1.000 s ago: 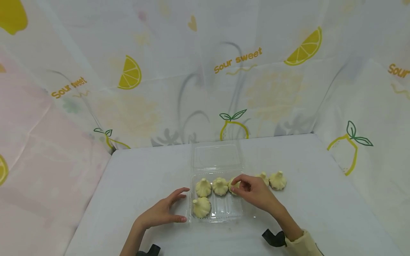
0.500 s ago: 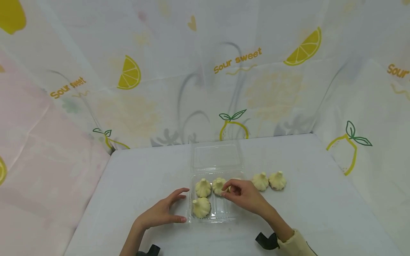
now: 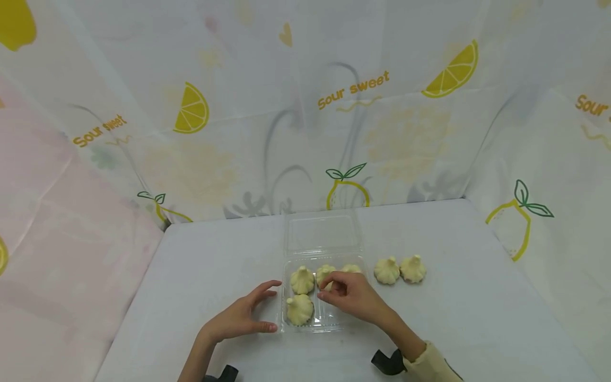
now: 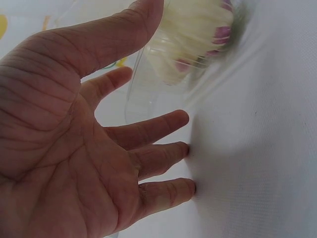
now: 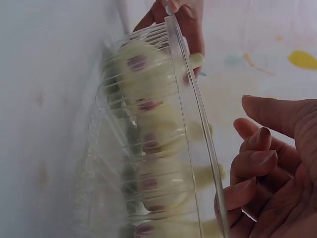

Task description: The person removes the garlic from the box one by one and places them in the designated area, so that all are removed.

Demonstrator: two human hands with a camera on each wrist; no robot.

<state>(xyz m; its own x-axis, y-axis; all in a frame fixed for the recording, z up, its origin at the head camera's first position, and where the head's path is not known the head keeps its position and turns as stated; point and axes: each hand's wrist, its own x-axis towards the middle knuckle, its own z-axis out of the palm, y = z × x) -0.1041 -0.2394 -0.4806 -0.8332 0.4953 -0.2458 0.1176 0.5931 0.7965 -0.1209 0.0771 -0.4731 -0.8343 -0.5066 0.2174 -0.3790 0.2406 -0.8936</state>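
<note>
A clear plastic clamshell container (image 3: 329, 330) lies on the table with its lid (image 3: 324, 233) folded back. Several garlic bulbs sit in it: a back-left bulb (image 3: 302, 280), a front-left bulb (image 3: 299, 310), a back-middle bulb (image 3: 323, 274) and a back-right bulb (image 3: 352, 268). My right hand (image 3: 355, 297) is above the container, in front of the back-middle and back-right bulbs and partly covering them. Its fingers (image 5: 260, 156) are loosely bent, thumb apart, with nothing seen between them. My left hand (image 3: 241, 315) rests beside the container's left wall, fingers (image 4: 163, 196) spread, fingertips on the table.
Two more garlic bulbs, a nearer one (image 3: 386, 270) and a farther one (image 3: 412, 269), stand side by side right of the container. White cloth (image 3: 215, 254) covers the table. A lemon-printed curtain (image 3: 267, 132) encloses the back and sides.
My right hand has moved left and slightly toward me, from the back-right bulb to the back-middle one. Both loose bulbs now show fully. The left hand has stayed in place.
</note>
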